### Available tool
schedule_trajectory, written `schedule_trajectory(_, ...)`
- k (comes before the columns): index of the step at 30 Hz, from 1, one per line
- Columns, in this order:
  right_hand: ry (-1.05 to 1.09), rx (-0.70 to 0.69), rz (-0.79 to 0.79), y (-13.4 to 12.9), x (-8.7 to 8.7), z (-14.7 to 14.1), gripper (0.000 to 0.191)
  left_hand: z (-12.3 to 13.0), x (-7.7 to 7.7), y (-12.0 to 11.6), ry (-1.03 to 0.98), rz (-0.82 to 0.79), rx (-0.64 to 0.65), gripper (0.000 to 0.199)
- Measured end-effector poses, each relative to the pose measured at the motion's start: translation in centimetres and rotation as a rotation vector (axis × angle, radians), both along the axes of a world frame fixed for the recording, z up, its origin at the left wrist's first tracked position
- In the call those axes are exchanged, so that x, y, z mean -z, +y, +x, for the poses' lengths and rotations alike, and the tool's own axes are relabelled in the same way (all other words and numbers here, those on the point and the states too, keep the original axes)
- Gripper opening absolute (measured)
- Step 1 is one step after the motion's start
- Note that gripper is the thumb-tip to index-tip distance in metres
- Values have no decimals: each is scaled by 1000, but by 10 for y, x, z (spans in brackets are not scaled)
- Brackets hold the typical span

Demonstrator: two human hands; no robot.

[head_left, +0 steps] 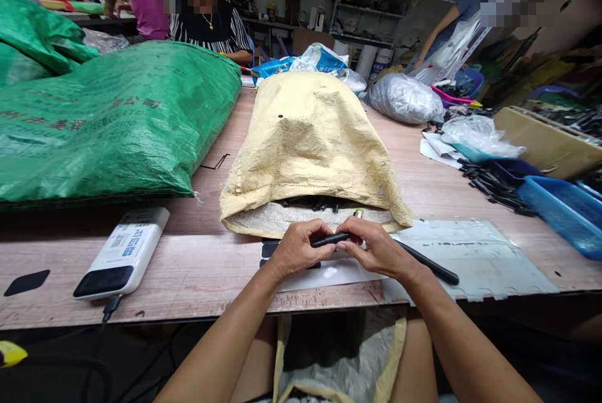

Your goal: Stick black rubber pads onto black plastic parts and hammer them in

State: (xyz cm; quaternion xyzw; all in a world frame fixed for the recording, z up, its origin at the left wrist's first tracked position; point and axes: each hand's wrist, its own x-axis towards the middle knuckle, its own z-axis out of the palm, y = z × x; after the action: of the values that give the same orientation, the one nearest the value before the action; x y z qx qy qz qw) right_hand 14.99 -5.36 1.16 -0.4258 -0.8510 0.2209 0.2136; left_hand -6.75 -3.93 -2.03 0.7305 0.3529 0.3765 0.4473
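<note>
My left hand (301,246) and my right hand (371,246) meet above the near table edge. Both are closed on a short black rod (329,239), which lies level between the fingertips. Just behind them is the mouth of a yellow woven sack (310,133), where several black pieces (324,205) show inside. A small object with a yellowish tip (359,213) sticks up behind my right hand; its lower part is hidden. Under my right wrist a longer black stick (430,262) rests on a grey-blue sheet (489,252). Dark flat pieces and white paper (338,274) lie below my hands.
A large green sack (117,121) fills the left, with a white power bank (125,252) in front, its cable plugged in. At right are a blue basket (559,209), loose black pieces (498,187) and plastic bags (407,99). An open sack (338,359) sits between the knees. Other people are behind the table.
</note>
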Motion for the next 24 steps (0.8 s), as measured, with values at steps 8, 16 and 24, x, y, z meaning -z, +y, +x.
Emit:
schedule_trajectory(8, 10, -79, 122, 3, 6, -5, 20, -2, 4, -3, -10, 28, -3, 8)
schedule_trajectory(16, 58, -70, 45, 3, 5, -2, 18, -2, 2, -2, 5, 20, 3, 9)
schedule_trajectory(24, 75, 34, -37, -4, 4, 3, 23, -1, 0, -1, -17, -59, 61, 16)
